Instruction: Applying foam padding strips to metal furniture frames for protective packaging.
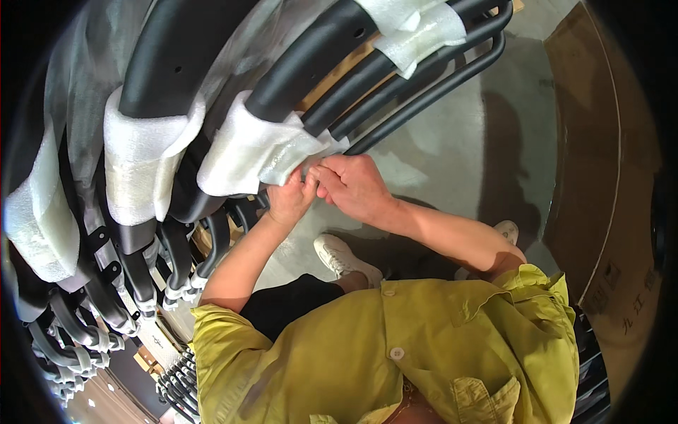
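Note:
White foam wrap [258, 152] goes around thick black curved metal tubes [311, 60], and shiny clear tape [289, 157] lies over its lower part. At the lower right edge of this foam, my left hand [288, 200] is closed, its fingertips partly hidden against the wrap. Touching it from the right, my right hand [357, 187] has its fingers curled in a pinch beside the same edge. What lies between the right fingertips is too small to make out. A second foam piece [420, 39] is wrapped around the tubes farther up.
More black tube frames with foam sleeves [141, 166] stand closely packed on the left, some under clear plastic film [81, 92]. A large brown cardboard box [600, 141] rises on the right. Grey floor [438, 162] lies between, with my white shoe [342, 258] on it.

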`<action>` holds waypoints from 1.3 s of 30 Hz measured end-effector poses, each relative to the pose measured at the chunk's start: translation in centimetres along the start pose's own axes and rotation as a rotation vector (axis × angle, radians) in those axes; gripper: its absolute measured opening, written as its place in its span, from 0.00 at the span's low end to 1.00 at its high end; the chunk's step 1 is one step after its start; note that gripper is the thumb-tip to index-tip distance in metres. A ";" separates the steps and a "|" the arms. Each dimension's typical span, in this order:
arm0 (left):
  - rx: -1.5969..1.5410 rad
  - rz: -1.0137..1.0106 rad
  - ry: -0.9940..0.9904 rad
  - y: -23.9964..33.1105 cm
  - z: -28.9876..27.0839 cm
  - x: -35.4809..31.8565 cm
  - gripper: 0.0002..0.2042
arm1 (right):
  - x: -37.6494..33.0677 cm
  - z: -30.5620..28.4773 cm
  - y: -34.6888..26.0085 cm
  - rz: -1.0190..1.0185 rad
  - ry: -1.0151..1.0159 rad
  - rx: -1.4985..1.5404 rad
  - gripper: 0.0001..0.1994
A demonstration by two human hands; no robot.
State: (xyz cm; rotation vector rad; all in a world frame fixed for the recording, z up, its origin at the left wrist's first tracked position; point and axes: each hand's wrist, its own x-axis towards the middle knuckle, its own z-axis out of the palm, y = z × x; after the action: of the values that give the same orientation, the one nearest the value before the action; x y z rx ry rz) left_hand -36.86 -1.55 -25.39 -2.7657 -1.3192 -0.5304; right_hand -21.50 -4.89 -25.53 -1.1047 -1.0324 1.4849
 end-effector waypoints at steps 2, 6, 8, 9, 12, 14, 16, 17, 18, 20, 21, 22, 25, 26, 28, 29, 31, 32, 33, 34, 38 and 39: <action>-0.129 -0.056 -0.109 0.3 -0.5 0.4 0.15 | 0.8 0.0 -0.3 -0.034 0.007 -0.068 0.10; -0.183 -0.134 -0.203 1.2 -1.6 1.2 0.14 | 2.4 -0.4 -1.9 0.000 -0.063 -0.044 0.11; -0.239 -0.207 -0.153 0.3 -0.1 0.0 0.13 | 2.8 -1.1 -2.5 0.023 -0.098 -0.013 0.12; -0.296 -0.279 -0.110 0.1 0.5 -0.3 0.13 | 3.0 -1.9 -2.5 0.156 -0.224 0.110 0.12; -0.225 -0.238 -0.128 1.0 -0.6 0.6 0.09 | 3.3 -4.4 -2.4 0.350 -0.402 0.148 0.13; -0.267 -0.239 -0.158 0.9 -0.6 0.9 0.08 | 2.9 -5.8 -1.5 0.234 -0.379 -0.109 0.11; -0.250 -0.231 -0.051 0.7 -0.2 0.5 0.08 | 1.9 -5.8 -0.8 -0.203 -0.274 -0.448 0.09; -0.252 -0.229 -0.053 0.5 0.0 0.3 0.08 | 1.3 -5.7 -0.7 -0.643 -0.156 -0.774 0.08; -0.241 -0.218 -0.031 0.3 0.1 0.3 0.09 | 1.0 -5.2 -1.2 -0.707 -0.155 -0.829 0.11; -0.200 -0.178 0.001 0.5 0.3 0.6 0.10 | 1.4 -4.6 -1.0 -0.850 -0.098 -0.870 0.12; -0.197 -0.174 -0.002 0.4 0.3 0.5 0.10 | 1.8 -4.2 -0.9 -1.002 -0.043 -0.907 0.14; -0.144 -0.158 0.009 0.2 0.5 0.4 0.10 | 1.9 -3.9 -0.8 -0.944 -0.122 -0.950 0.17; -0.114 -0.183 0.006 0.6 0.5 0.8 0.11 | 3.2 -3.6 -0.9 -1.014 -0.115 -0.956 0.15; -0.137 -0.226 -0.002 0.8 0.6 1.0 0.11 | 3.8 -3.5 -0.9 -1.011 -0.111 -0.956 0.15; -0.078 -0.193 -0.015 0.8 0.7 1.1 0.12 | 5.0 -3.2 -1.0 -1.075 0.051 -0.671 0.12; -0.024 -0.160 -0.026 0.7 0.8 1.2 0.12 | 5.6 -3.5 -0.7 -1.079 0.054 -0.675 0.12; 0.196 -0.003 -0.098 -0.1 1.1 0.5 0.13 | 6.2 -3.7 -0.5 -0.955 -0.023 -0.982 0.13; 0.419 0.149 -0.168 -0.4 1.0 0.3 0.15 | 6.0 -3.6 -0.6 -0.921 -0.007 -0.906 0.11; 0.399 0.009 -0.388 -0.5 0.6 0.3 0.16 | 5.8 -3.3 -1.5 -0.893 0.006 -0.852 0.08; 0.358 -0.111 -0.601 -0.2 0.4 0.1 0.18 | 5.4 -3.0 -1.3 -0.848 0.011 -1.151 0.08; -0.189 -0.336 -0.458 -0.8 -0.3 -1.4 0.22 | 5.1 -2.2 0.4 -0.885 0.207 -1.116 0.16; -0.163 -0.326 -0.483 -0.5 -1.0 -1.2 0.24 | 3.9 -3.1 -0.4 -0.767 -0.016 -1.558 0.17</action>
State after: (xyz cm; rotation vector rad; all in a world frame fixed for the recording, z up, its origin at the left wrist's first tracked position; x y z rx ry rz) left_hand -38.17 -2.29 -24.88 -2.9390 -1.9224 0.0432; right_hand -18.80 -0.73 -26.39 -1.3398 -2.3652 -0.1613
